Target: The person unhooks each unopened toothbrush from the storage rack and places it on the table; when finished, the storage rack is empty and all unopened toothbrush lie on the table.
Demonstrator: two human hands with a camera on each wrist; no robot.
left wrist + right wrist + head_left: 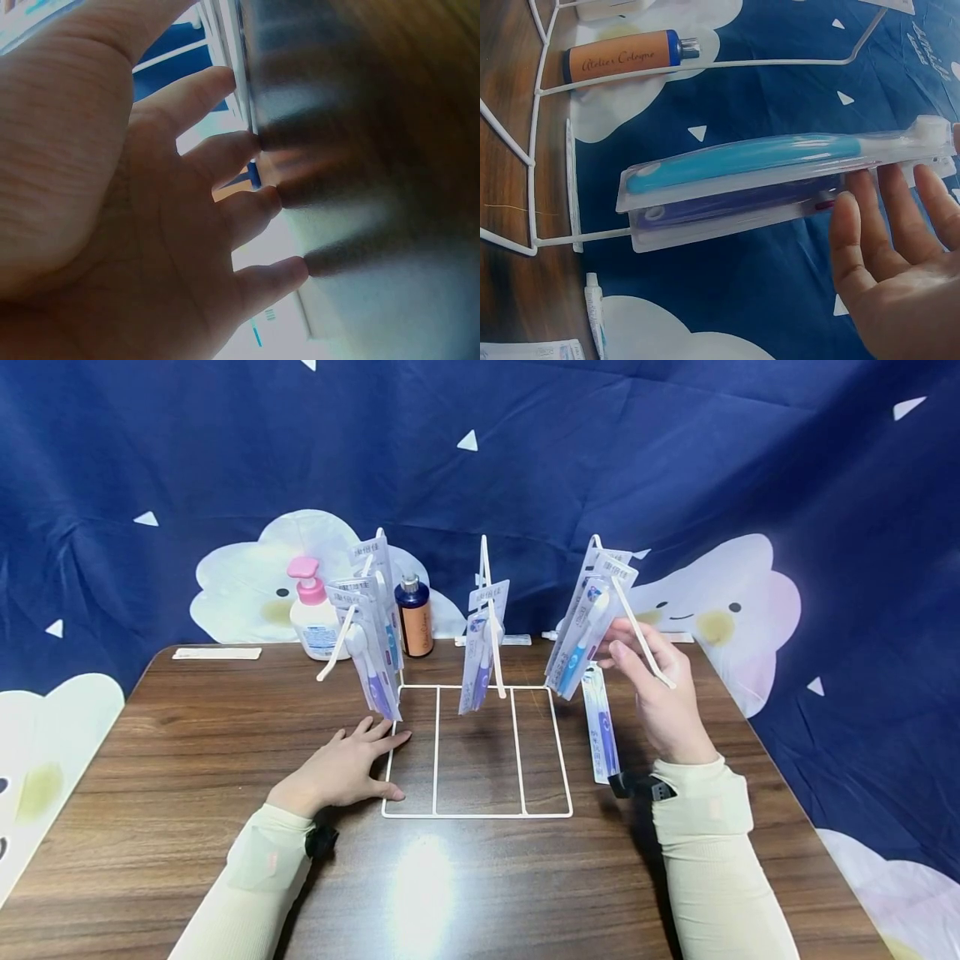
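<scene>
The right hand [652, 681] pinches the toothbrush pack [583, 639] hanging on the rack's [480, 752] right hook. The left hand [345, 768] lies flat on the surface [187, 760], fingers [378, 731] apart, touching the rack's left edge.

Pale cream-green long sleeves [705, 827], black wrist straps [639, 787].
</scene>
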